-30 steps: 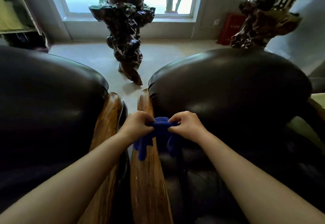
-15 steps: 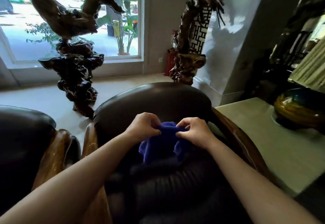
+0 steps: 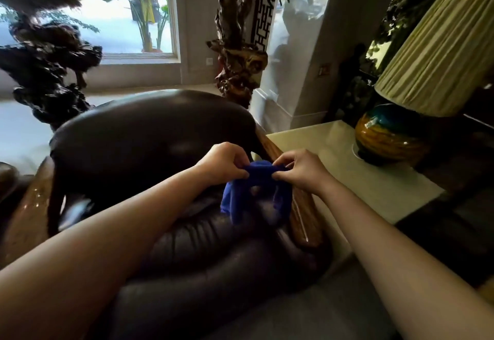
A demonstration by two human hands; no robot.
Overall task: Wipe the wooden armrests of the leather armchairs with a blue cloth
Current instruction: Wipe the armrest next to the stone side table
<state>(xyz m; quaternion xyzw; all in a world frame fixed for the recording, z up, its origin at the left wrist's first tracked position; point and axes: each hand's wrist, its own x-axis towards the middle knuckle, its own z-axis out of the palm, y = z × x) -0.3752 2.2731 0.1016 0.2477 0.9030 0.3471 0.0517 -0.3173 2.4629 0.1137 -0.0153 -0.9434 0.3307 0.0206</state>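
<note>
Head view: I've turned right since a second ago. Back then both hands held the cloth over the wooden armrest between the two chairs; now that armrest is out past my left forearm and I'm facing the far side of the same armchair. The cloth came along with me, grip unchanged.

Left hand: fingers curled, pinching the top edge of the blue cloth. Right hand: same, thumb and fingers pinched on the other end of that edge. Neither is spread or flat.

The cloth hangs between the hands, stretched along the top, with the rest drooping in loose folds below them over the seat leather. It's bunched, not folded into a pad. It looks soft and thick, deep blue. I can't see any dirt on it, but the frame is a bit blurred.

The right armrest runs just under and beyond my right hand, glossy brown wood with a highlight line down it. The cloth hangs just beside it; I can't tell if it touches.

My read: the middle armrest looks finished and this one is next. The cloth isn't pressed on wood yet, so wiping hasn't started here.

Beyond the right hand: a pale bench with a lamp.
</note>
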